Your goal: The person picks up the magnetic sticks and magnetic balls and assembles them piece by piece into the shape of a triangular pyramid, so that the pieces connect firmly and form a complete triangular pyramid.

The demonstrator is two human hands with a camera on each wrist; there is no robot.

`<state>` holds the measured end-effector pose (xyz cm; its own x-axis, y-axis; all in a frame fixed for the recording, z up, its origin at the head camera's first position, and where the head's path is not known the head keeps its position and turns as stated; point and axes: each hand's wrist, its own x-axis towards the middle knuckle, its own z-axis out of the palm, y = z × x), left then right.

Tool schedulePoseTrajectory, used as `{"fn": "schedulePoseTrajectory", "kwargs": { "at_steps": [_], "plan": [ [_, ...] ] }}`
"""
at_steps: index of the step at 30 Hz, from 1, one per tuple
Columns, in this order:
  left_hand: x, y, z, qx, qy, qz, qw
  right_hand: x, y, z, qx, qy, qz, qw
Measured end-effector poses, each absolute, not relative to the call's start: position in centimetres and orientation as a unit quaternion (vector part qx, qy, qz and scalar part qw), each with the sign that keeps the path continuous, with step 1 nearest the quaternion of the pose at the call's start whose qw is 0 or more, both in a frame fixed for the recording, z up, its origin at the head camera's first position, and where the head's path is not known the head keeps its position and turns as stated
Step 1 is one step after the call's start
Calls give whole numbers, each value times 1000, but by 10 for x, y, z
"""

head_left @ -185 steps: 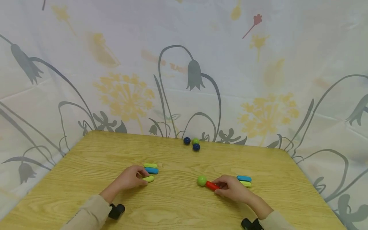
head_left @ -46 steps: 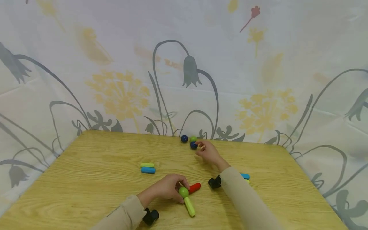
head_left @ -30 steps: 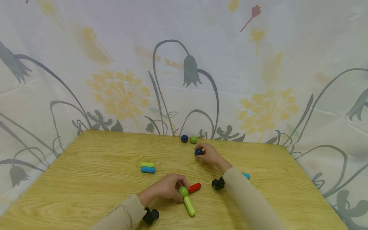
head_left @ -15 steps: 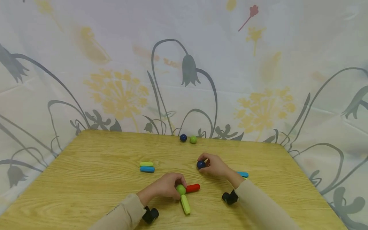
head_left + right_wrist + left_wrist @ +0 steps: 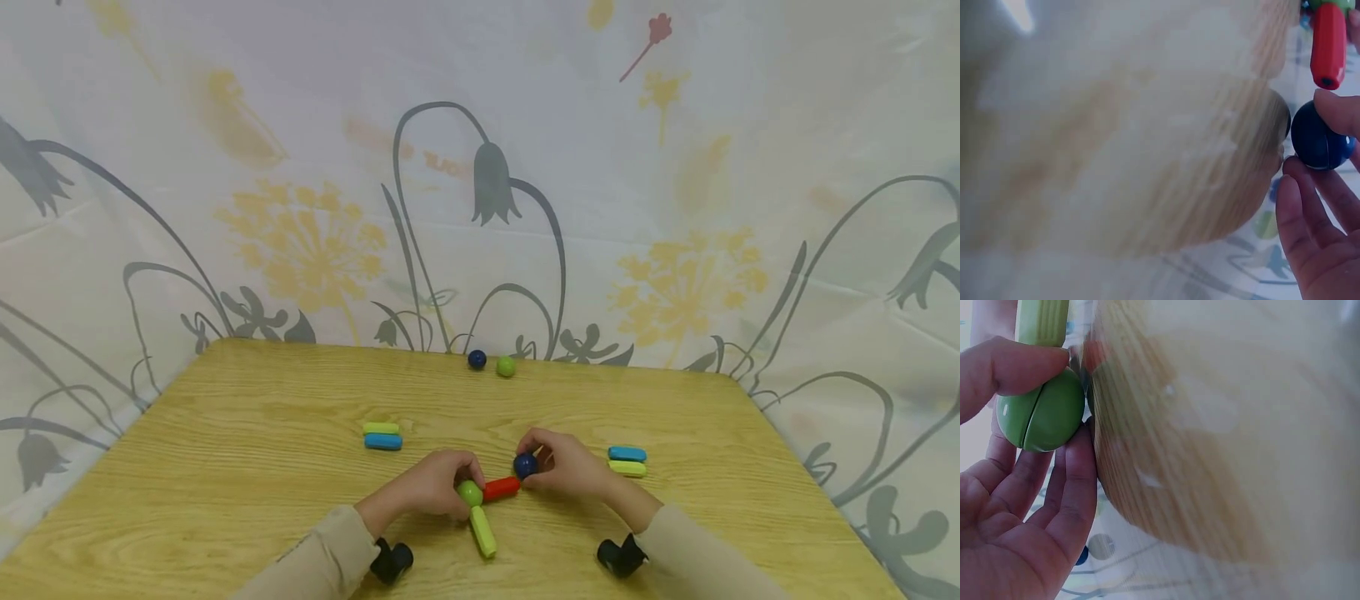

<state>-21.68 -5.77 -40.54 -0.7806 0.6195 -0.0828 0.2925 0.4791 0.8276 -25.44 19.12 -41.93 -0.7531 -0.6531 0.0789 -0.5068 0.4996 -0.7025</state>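
My left hand (image 5: 435,485) pinches a green ball (image 5: 470,493) low over the table. A red rod (image 5: 501,488) joins it on the right, and a yellow-green rod (image 5: 483,532) runs from it toward the front. Thumb and fingers grip the ball's two sides in the left wrist view, its seam (image 5: 1035,412) showing. My right hand (image 5: 573,469) holds a navy blue ball (image 5: 526,466) between thumb and fingers, close to the red rod's free end. The right wrist view shows a small gap between that navy ball and the red rod's dark tip (image 5: 1327,81).
Another navy ball (image 5: 477,359) and a green ball (image 5: 506,367) lie at the table's back edge. A yellow-green rod (image 5: 381,428) and a blue rod (image 5: 383,442) lie left; another blue rod (image 5: 627,454) and yellow-green rod (image 5: 627,469) lie right. A printed curtain (image 5: 420,208) hangs behind.
My right hand has taken a navy ball from the back group and brought it forward to the red rod. Earlier, the yellow-green rod in my left hand was separate; now it adjoins the green ball.
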Motion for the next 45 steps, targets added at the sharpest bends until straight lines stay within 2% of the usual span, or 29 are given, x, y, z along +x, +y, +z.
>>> {"fn": "schedulePoseTrajectory", "kwargs": {
  "at_steps": [17, 34, 45],
  "plan": [
    [-216, -58, -405, 258, 840, 434, 199, -230, 203, -417, -308, 843, -422, 132],
    [-216, -58, -406, 259, 835, 439, 205, -214, 245, -403, -293, 859, -417, 48],
    [-216, -58, -406, 260, 832, 442, 209, -210, 270, -405, -238, 871, -429, 37]
  ]
}}
